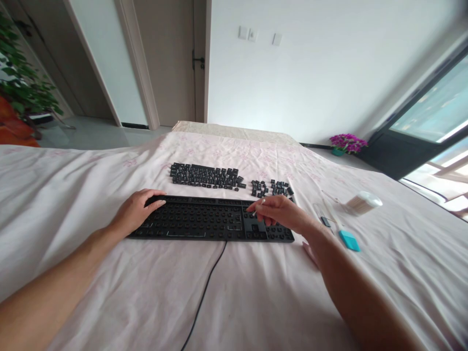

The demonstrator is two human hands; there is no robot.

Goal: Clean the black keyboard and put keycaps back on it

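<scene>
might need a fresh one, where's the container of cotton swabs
In the head view, the container of cotton swabs is on the pale cloth at the right, to the right of the right hand and just beyond the turquoise item.

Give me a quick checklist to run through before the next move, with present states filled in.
1. Left hand on the keyboard: ok, at its left end.
2. Cotton swab in the right hand: ok, held in the fingers.
3. Swab tip touching the keyboard: cannot tell from this angle.
4. Loose keycaps off the keyboard: ok, grouped beyond its far edge.
5. Cable unplugged: cannot tell, it runs out of the picture.
6. Container of swabs at hand: ok, right of the keyboard.
</scene>
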